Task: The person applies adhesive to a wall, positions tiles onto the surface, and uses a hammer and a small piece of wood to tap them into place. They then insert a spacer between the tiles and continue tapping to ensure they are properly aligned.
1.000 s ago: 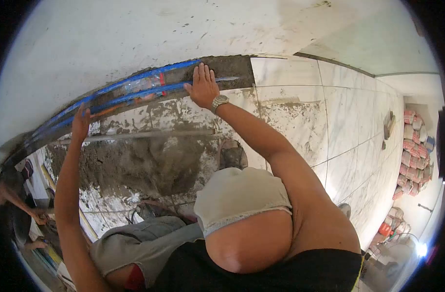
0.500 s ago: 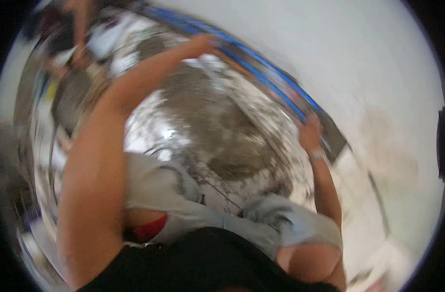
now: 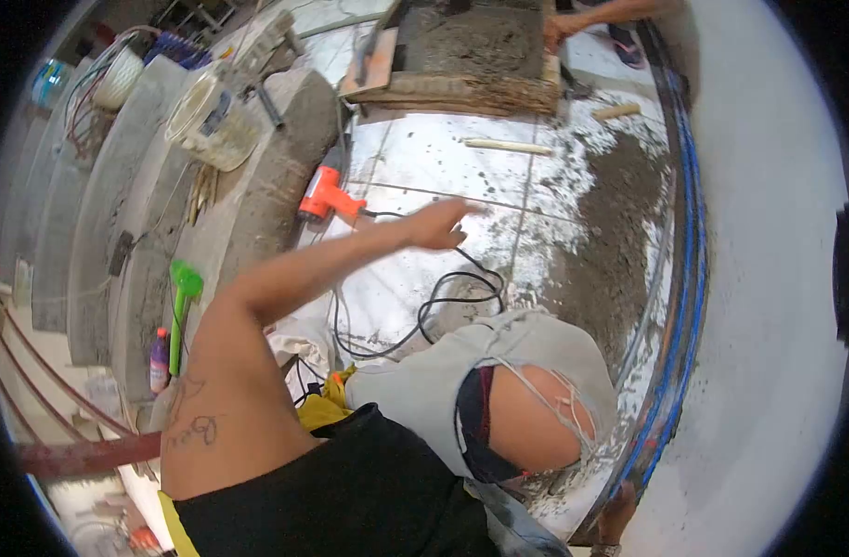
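My left hand (image 3: 438,224) is stretched over the white tiled floor (image 3: 401,269), fingers apart and nothing in them. Below it a black cable (image 3: 424,320) lies in loops. To its left rests an orange-red power tool (image 3: 327,195), perhaps a heat gun or drill. My right hand (image 3: 619,509) is low at the right, close to the blue tubes (image 3: 692,278) that run along the foot of the white wall. Its fingers are too hidden to read. Wet grey mortar (image 3: 601,255) is spread on the tiles beside the tubes.
Another person's hand (image 3: 562,30) touches a wooden frame (image 3: 471,93) holding mortar. Wood pieces (image 3: 508,147) lie nearer. Concrete steps (image 3: 248,213) at left carry a dirty bucket (image 3: 211,125), a green scoop-like thing (image 3: 185,278) and a purple bottle (image 3: 159,357). A dark red rail (image 3: 90,457) crosses lower left.
My view has swung round, bringing the steps and wooden frame into sight. My left hand has left the blue tubes and is over the tiles. My right hand appears lower, near the tubes.
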A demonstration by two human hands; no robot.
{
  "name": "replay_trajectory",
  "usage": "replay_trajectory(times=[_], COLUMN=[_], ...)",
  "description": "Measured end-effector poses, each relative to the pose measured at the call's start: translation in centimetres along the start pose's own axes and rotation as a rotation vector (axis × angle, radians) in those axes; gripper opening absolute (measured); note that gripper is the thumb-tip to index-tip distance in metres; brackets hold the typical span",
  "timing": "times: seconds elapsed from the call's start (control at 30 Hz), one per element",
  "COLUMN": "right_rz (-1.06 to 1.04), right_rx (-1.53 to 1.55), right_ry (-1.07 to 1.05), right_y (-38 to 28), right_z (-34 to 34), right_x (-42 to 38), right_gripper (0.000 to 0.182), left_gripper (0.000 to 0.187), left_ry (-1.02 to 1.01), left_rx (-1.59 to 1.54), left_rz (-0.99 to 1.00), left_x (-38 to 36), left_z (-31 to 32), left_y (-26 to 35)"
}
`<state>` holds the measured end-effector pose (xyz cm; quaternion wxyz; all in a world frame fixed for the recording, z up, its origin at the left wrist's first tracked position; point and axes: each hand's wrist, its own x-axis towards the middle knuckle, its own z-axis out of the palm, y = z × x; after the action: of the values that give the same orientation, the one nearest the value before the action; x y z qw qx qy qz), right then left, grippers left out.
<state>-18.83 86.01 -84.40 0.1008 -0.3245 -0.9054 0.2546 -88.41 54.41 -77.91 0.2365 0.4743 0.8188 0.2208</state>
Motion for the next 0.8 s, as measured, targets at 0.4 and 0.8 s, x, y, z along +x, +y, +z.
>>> replay_trajectory(times=[0.4, 0.8], right_rz=[-0.150, 0.035], right_rx=[-0.329, -0.306], right_ry=[-0.287, -0.394], right_y=[-11.2, -9.0], right_z=[-3.9, -1.0], right_x=[21.4, 15.5], right_gripper=[0.026, 0.022], left_gripper=[0.068, 0.039], left_ry=[-0.376, 0.042], left_rx=[0.088, 0.020], left_rz=[-0.131, -0.485], left_x=[-8.2, -3.0], left_z=[11.7, 3.4], left_y=[3.2, -20.7])
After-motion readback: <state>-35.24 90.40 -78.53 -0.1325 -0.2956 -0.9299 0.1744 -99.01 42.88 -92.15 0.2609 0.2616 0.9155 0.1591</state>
